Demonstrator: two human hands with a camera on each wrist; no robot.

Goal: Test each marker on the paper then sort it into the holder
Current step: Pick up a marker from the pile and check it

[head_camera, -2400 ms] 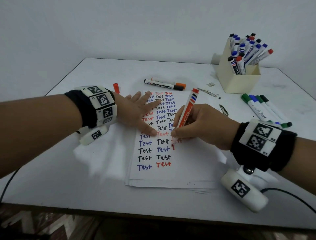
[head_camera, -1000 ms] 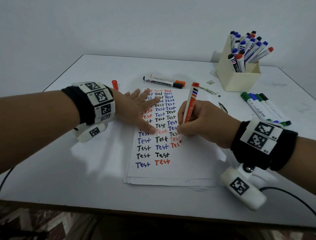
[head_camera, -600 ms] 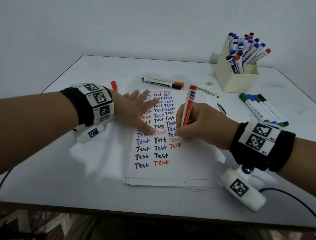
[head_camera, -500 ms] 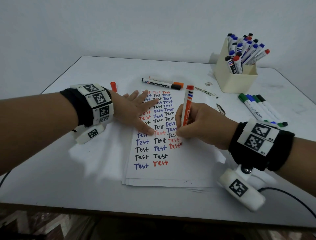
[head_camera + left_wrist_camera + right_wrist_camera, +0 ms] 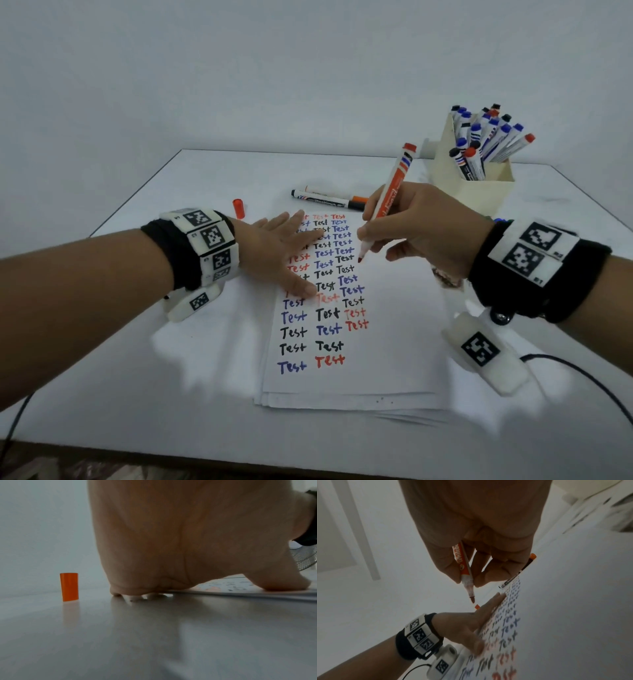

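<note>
Lifted off the paper [image 5: 394, 342], the right hand [image 5: 421, 226] grips the orange marker [image 5: 390, 192]; holder [image 5: 479, 192] stands packed with capped markers [image 5: 486, 144].

The paper [image 5: 349, 308] carries the handwritten word "Test" over and over in three columns, in black, blue and red ink; the lowest row reads "Test" in blue, then red. Print on the orange marker [image 5: 390, 195] above the paper is too blurred to read

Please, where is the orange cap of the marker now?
In the head view the orange cap stands upright on the table, just beyond the left hand, left of the paper.
</note>
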